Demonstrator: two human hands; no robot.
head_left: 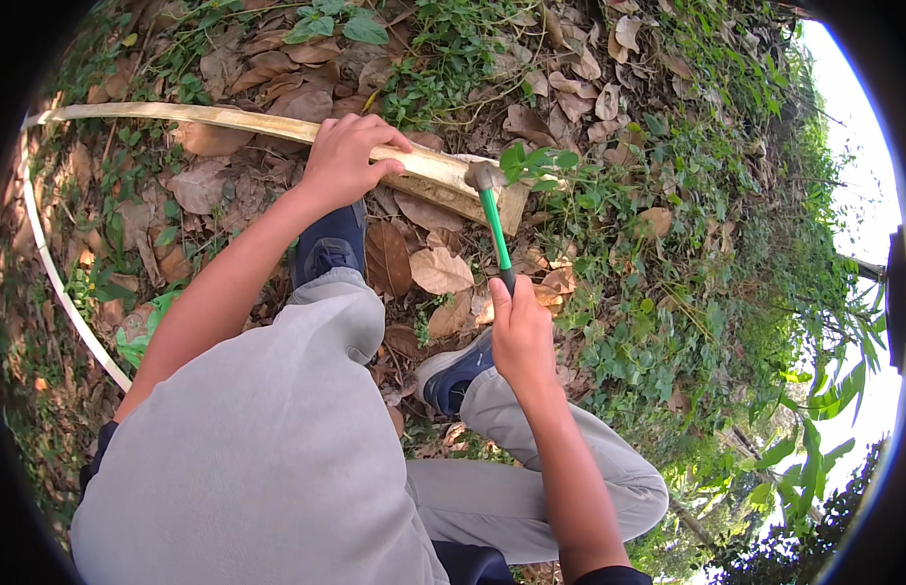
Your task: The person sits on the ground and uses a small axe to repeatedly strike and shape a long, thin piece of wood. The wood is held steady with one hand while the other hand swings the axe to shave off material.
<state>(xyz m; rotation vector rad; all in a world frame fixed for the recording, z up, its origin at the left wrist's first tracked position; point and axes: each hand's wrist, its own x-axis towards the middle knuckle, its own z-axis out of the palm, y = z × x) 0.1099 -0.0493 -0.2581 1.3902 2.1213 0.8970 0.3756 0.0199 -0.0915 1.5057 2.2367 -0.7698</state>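
My left hand [350, 161] is closed over a long pale strip [209, 115], which looks like split bamboo or wood, and presses it from above. The strip's right end lies along a wooden block [511, 210] on the ground. In my right hand [521, 331] is a hammer [494, 224] with a green and black handle, gripped low on the handle. Its metal head is at the strip's right end, beside a small leafy sprig [539, 164]. Whether the head touches the strip, I cannot tell. Part of the strip is hidden under my left hand.
Dry brown leaves [441, 271] and green creepers [618, 322] cover the ground. A thin pale length [58, 278] runs down the left side; whether it joins the strip is unclear. My shoes [331, 244] stand close to the block. Bushes rise at the right.
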